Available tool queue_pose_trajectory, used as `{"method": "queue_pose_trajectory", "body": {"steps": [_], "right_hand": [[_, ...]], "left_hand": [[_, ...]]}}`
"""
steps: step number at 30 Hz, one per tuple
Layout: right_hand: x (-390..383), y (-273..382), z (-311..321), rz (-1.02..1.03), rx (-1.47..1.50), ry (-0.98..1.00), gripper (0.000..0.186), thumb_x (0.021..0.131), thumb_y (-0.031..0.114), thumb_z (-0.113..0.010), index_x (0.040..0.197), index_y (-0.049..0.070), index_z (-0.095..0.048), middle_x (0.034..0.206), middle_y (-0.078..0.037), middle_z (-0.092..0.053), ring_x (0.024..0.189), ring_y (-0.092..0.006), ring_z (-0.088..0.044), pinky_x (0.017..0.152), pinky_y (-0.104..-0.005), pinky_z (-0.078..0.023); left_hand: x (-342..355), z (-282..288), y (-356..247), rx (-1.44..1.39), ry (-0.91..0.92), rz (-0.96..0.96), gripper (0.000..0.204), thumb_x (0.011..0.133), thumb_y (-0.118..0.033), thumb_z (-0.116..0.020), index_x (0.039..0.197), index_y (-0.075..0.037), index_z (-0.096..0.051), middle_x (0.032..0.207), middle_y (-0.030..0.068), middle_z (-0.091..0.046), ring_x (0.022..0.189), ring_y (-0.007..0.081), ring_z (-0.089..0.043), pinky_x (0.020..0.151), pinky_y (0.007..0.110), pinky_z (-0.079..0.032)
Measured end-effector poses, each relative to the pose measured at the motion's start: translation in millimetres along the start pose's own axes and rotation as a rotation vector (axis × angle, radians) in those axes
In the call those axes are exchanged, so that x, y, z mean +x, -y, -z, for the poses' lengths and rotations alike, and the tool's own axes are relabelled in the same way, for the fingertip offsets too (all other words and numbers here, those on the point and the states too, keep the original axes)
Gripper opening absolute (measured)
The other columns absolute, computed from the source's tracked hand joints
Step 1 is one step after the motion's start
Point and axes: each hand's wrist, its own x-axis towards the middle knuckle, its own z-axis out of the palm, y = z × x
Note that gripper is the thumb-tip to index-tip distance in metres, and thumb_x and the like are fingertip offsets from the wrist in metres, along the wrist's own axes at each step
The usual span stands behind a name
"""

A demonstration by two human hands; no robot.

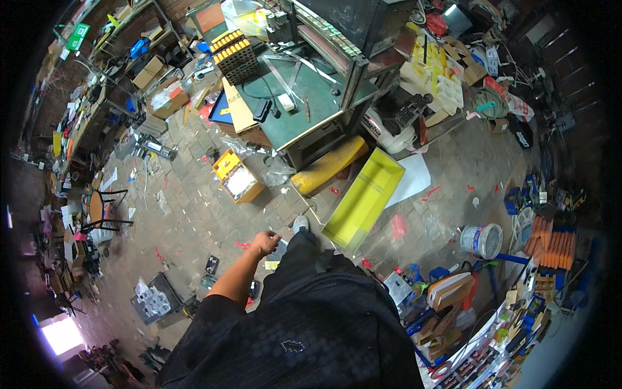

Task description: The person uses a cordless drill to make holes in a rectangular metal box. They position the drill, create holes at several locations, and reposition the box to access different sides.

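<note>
My left hand (265, 242) hangs beside my dark trousers at the lower middle, its fingers loosely curled; I cannot make out whether anything is inside them. My right hand is not in view, with my dark shirt filling the lower edge. Just ahead of my shoe (300, 223) lies a long open yellow tray (359, 201) on the floor. An orange-yellow box (241, 187) with pale contents sits ahead and to the left, and a long yellow object (327, 165) lies beneath the bench edge.
A cluttered green-topped bench (288, 123) stands ahead. Shelving (97, 97) and a chair (103, 211) line the left. A white bucket (481, 242) and a loaded rack (453, 305) are at the right. Scraps and small parts are scattered on the tiled floor (175, 214).
</note>
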Motion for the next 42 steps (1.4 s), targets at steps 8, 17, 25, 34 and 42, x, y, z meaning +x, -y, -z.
{"method": "queue_pose_trajectory", "body": {"steps": [8,17,25,34,42], "right_hand": [[-3.0,-27.3,7.6,-0.009,0.046,0.015,0.035,0.077,0.026,-0.083,0.099,0.003,-0.069,0.078,-0.005,-0.069,0.065,-0.0171,-0.064,0.06,-0.0375,-0.053],[-26.8,-67.7,18.5,-0.061,0.11,-0.02,0.032,0.078,0.025,-0.082,0.099,0.004,-0.068,0.077,-0.004,-0.069,0.063,-0.0159,-0.064,0.057,-0.0362,-0.052],[-66.4,-48.3,17.9,-0.153,0.15,-0.061,0.03,0.079,0.023,-0.081,0.099,0.004,-0.068,0.077,-0.004,-0.069,0.061,-0.0149,-0.063,0.054,-0.0351,-0.052],[-24.1,-67.6,19.7,-0.441,0.19,-0.075,0.018,0.083,0.013,-0.076,0.098,0.009,-0.065,0.082,-0.002,-0.063,0.072,-0.0161,-0.061,0.062,-0.0317,-0.048],[85.2,-103.1,47.5,-0.423,0.169,0.168,0.008,0.086,0.01,-0.065,0.09,0.016,-0.07,0.076,-0.002,-0.07,0.07,-0.0212,-0.068,0.057,-0.0377,-0.053]], "left_hand": [[-12.8,-32.0,-1.2,0.026,0.076,-0.021,0.045,0.099,-0.037,-0.066,0.121,0.002,-0.067,0.089,0.0128,-0.071,0.068,0.0204,-0.068,0.058,0.034,-0.055],[-38.6,-29.3,48.3,-0.117,0.022,0.119,0.04,0.097,-0.029,-0.069,0.114,0.007,-0.068,0.083,0.0136,-0.07,0.062,0.0204,-0.067,0.05,0.033,-0.051],[10.2,-17.2,60.6,-0.003,0.166,0.191,0.041,0.098,-0.036,-0.068,0.117,0.0,-0.063,0.088,0.0131,-0.07,0.064,0.0235,-0.067,0.053,0.036,-0.053],[91.4,-29.4,-73.6,-0.05,0.127,0.063,0.048,0.1,-0.043,-0.064,0.123,-0.001,-0.062,0.092,0.0136,-0.07,0.072,0.0222,-0.069,0.059,0.034,-0.054],[174.4,-181.7,-217.4,-0.185,0.198,-0.014,0.044,0.101,-0.041,-0.064,0.114,0.001,-0.065,0.088,0.0098,-0.07,0.069,0.0157,-0.066,0.059,0.03,-0.053]]}}
